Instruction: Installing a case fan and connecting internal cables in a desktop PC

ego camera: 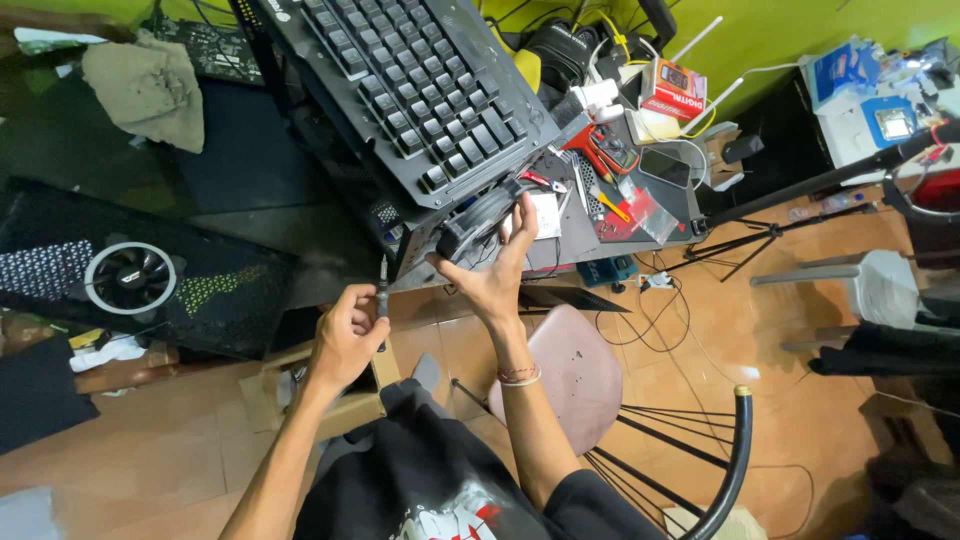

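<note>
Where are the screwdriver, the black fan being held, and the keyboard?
screwdriver (pixel 382 285): head view, on its shaft above the left fist.
black fan (pixel 478 218): head view, on its round frame.
keyboard (pixel 420 90): head view, on its keys.

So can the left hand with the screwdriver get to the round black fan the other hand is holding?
Probably yes. The left hand holds the dark slim screwdriver upright just below the round black fan, which the right hand grips at the black computer case. Nothing visible lies between them.

Black fan, upright screwdriver
</note>
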